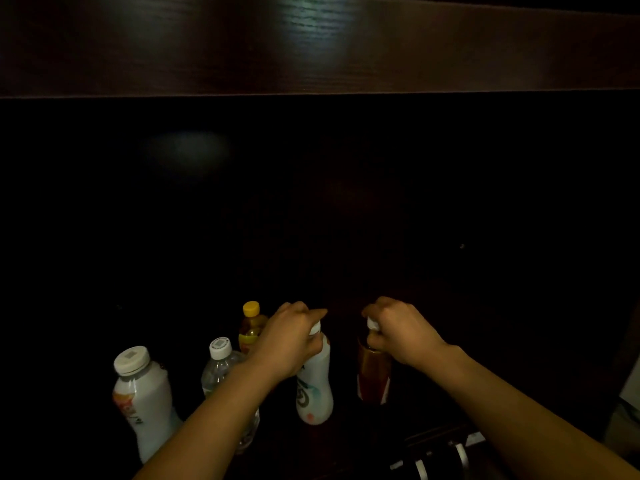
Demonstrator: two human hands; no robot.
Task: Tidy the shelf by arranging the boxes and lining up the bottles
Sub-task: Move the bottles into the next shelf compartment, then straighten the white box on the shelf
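Note:
Several bottles stand on a dark shelf. My left hand (pixel 289 341) grips the top of a white bottle (pixel 314 389) with a curved body and printed label. My right hand (pixel 398 329) grips the white-capped neck of a brown drink bottle (pixel 373 375) just to its right. Behind my left hand stands an amber bottle with a yellow cap (pixel 251 323). A clear water bottle (pixel 221 365) with a white cap is partly hidden by my left forearm. A wide white bottle (pixel 142 393) stands at the far left.
A dark wooden shelf board (pixel 311 46) runs across above. The shelf's back is too dark to see. A dark object with white stripes (pixel 433 455) lies at the lower right. A pale surface (pixel 628 410) shows at the right edge.

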